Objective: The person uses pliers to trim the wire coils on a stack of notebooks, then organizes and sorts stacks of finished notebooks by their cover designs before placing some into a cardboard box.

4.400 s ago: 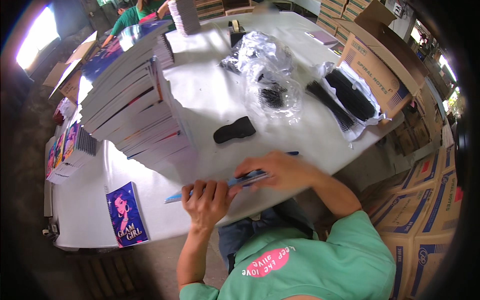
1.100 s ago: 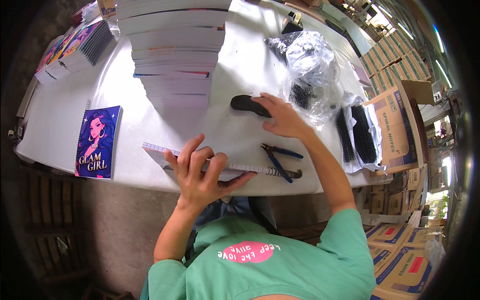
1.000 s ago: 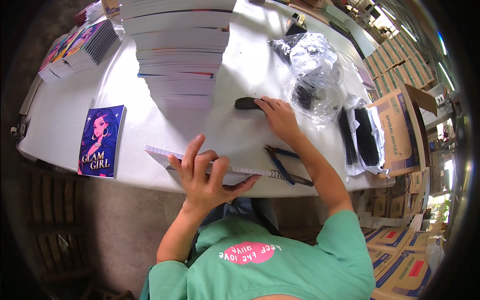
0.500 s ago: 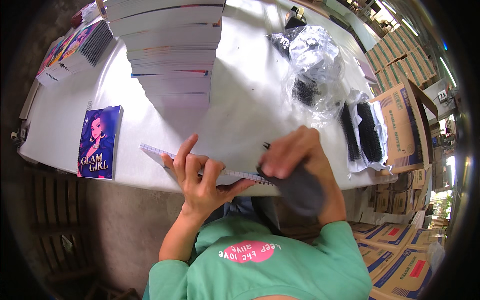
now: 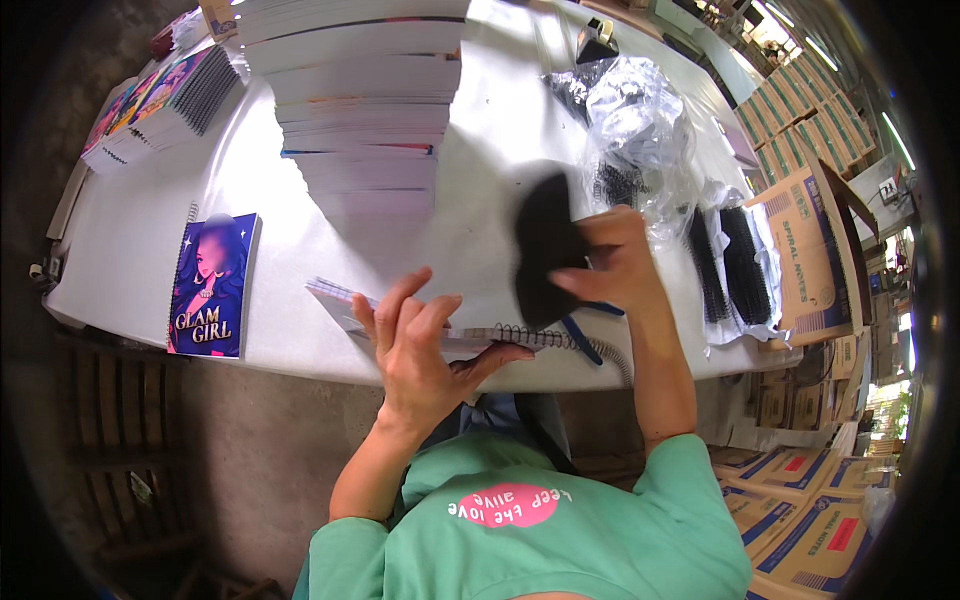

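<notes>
My left hand grips a notebook held on edge near the front of the table, thumb below and fingers above. A dark wire coil runs along the notebook's right end and trails off to the right. My right hand is closed on a black, rounded pad-like thing, narrowed at its middle and blurred by motion; its exact kind is unclear. Beneath it lies a tool with blue handles, partly hidden by the pad and coil.
A purple-covered spiral notebook lies to the left. Tall paper stacks stand ahead, with finished notebooks at far left. Clear plastic, black coils and an open carton occupy the right side.
My right hand has lifted up and away from the notebook with the black pad, uncovering the coil and blue-handled tool. My left hand has shifted slightly right with the notebook.
</notes>
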`<move>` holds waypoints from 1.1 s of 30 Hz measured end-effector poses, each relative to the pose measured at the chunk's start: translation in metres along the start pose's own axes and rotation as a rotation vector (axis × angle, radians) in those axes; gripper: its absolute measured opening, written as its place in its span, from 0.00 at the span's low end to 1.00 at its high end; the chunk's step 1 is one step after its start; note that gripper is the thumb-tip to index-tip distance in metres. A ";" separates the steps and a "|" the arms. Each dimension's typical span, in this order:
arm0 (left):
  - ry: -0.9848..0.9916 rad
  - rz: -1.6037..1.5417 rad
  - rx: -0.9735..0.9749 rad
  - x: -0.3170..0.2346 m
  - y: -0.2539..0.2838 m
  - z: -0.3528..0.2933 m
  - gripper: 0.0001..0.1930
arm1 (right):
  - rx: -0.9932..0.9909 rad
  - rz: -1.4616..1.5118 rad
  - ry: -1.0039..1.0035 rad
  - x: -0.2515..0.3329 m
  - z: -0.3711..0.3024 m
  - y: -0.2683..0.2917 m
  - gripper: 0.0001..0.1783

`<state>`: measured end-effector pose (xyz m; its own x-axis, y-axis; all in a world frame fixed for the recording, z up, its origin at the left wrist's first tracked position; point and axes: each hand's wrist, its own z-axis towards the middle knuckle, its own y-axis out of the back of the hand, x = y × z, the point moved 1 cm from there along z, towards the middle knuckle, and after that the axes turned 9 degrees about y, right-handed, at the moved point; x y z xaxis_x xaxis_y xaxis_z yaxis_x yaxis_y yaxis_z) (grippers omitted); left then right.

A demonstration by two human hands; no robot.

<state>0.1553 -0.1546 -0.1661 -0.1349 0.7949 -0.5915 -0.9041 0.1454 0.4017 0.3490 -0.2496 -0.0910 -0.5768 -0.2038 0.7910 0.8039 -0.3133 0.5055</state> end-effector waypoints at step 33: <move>-0.034 -0.063 -0.034 0.036 0.022 0.026 0.36 | 0.143 0.442 0.257 -0.019 0.022 -0.053 0.15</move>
<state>0.1410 -0.1074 -0.1610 -0.0640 0.8043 -0.5908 -0.9237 0.1764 0.3402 0.3204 -0.2084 -0.1253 -0.1812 -0.5139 0.8385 0.9797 -0.0199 0.1996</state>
